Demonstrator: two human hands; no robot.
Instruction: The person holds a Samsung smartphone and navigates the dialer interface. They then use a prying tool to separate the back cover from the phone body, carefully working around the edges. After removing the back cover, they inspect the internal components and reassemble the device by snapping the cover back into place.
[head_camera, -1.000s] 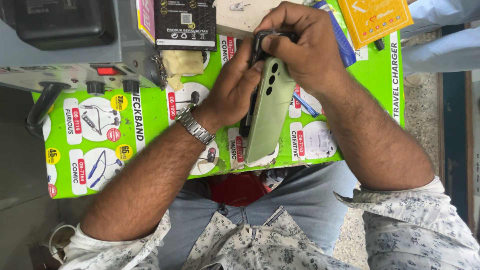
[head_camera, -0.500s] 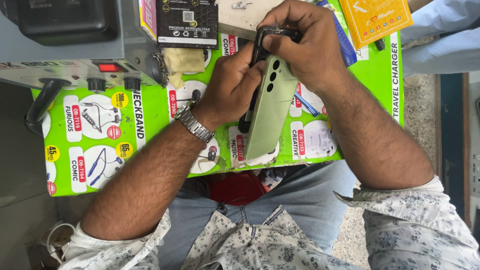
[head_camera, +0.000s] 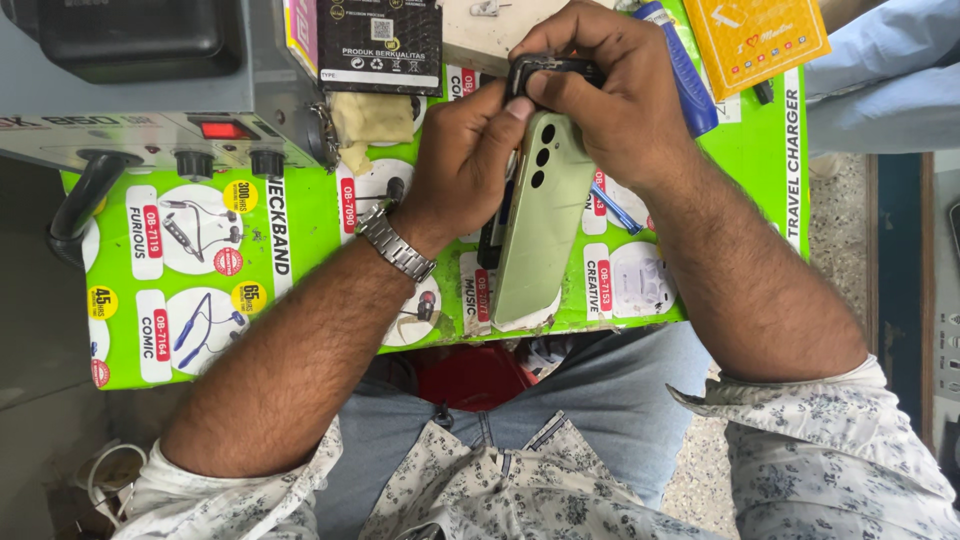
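Pale-green smartphone (head_camera: 540, 235) lies back-up at frame centre on the green worktop (head_camera: 300, 235), both hands gripping: left hand (head_camera: 470, 150) pinching its top edge, right hand (head_camera: 610, 100) clasping a small black part (head_camera: 553, 68); back cover apparently still attached.

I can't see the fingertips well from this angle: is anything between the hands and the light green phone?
Nothing visible. The left hand and right hand both touch the upper end of the light green phone directly, pressing a small black part against its top edge.
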